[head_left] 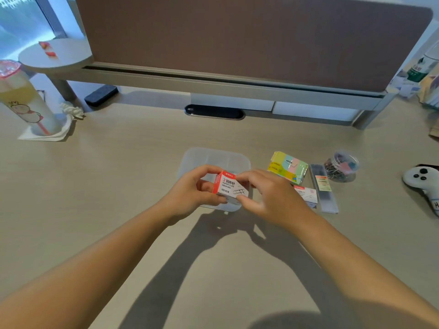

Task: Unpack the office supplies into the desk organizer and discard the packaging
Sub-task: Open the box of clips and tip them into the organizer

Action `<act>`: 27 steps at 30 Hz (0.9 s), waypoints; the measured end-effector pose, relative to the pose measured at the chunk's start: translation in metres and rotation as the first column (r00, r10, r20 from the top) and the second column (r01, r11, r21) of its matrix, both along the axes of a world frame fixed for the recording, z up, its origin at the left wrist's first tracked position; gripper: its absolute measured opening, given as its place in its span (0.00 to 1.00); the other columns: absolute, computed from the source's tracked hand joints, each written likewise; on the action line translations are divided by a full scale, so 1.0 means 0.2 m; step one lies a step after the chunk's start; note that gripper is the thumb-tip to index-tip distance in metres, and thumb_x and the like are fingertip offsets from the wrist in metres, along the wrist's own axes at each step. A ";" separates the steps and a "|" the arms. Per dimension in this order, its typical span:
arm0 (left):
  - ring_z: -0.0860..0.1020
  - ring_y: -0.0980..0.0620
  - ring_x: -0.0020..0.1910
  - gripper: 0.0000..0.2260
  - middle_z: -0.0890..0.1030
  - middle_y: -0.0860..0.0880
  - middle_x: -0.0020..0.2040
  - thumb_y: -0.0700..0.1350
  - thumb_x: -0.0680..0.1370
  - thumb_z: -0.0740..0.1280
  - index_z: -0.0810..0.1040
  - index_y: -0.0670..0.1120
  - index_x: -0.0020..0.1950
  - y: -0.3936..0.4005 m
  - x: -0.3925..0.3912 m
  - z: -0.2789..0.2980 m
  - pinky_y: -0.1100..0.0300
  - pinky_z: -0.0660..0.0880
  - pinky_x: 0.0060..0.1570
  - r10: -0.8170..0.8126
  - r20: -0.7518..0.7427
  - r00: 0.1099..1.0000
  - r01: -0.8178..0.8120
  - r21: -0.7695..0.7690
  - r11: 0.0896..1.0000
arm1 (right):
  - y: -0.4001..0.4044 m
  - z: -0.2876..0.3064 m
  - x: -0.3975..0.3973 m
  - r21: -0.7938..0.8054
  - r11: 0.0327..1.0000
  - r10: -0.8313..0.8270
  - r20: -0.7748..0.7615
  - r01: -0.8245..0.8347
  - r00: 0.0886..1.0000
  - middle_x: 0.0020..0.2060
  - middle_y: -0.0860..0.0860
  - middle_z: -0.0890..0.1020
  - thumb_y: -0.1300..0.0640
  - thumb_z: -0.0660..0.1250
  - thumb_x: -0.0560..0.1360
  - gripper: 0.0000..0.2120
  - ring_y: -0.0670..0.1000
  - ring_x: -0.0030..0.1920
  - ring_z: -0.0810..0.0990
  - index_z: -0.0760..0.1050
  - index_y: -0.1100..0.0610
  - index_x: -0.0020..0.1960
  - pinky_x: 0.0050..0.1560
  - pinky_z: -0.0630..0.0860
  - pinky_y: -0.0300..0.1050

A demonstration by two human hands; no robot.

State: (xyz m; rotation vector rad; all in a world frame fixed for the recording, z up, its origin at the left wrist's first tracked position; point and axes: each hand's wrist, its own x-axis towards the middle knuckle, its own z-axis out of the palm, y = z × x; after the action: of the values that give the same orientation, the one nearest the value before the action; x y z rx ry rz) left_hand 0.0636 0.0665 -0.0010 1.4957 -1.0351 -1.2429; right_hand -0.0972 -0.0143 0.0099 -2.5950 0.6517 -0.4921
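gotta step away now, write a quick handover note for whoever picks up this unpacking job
Left hand and right hand both grip the paper clip box, still closed as far as I can see, above the clear organizer.
Right of the organizer on the desk: sticky notes pack, second small box, long clear sleeve, tub of binder clips.
Done: nothing visibly unpacked; the organizer looks empty.
Left: open this box, empty it into a compartment, unpack the rest, discard the packaging.
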 end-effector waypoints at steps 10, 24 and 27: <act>0.79 0.57 0.35 0.19 0.78 0.49 0.47 0.28 0.68 0.68 0.73 0.50 0.47 0.09 0.02 -0.15 0.68 0.78 0.37 -0.050 -0.016 0.999 0.048 -0.108 0.993 | 0.11 -0.15 0.05 -0.205 0.978 0.040 -0.004 -0.040 0.999 0.33 0.57 0.83 0.55 0.60 0.67 0.15 0.60 0.28 0.80 0.78 0.62 0.47 0.25 0.77 0.50; 0.81 0.58 0.32 0.12 0.77 0.48 0.43 0.28 0.69 0.64 0.73 0.44 0.44 0.43 -0.05 -0.50 0.65 0.80 0.35 -0.025 -0.050 0.998 0.010 -0.287 0.958 | 0.40 -0.49 0.01 -0.215 0.975 0.081 0.122 -0.054 0.989 0.45 0.58 0.84 0.59 0.59 0.70 0.15 0.51 0.37 0.79 0.78 0.61 0.54 0.35 0.72 0.38; 0.81 0.57 0.32 0.12 0.77 0.48 0.43 0.29 0.71 0.64 0.72 0.45 0.45 0.54 -0.07 -0.51 0.64 0.79 0.36 -0.021 -0.011 1.000 0.017 -0.303 0.953 | 0.49 -0.50 -0.01 -0.191 0.982 0.047 0.184 -0.012 0.982 0.44 0.55 0.84 0.55 0.56 0.70 0.17 0.51 0.37 0.78 0.79 0.58 0.52 0.38 0.69 0.40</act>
State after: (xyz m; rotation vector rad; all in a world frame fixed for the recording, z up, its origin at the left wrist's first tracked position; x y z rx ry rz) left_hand 0.0486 0.1736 -0.1038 1.2407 -1.1744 -1.0510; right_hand -0.0993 0.0839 -0.0896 -2.6844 0.5240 -0.8144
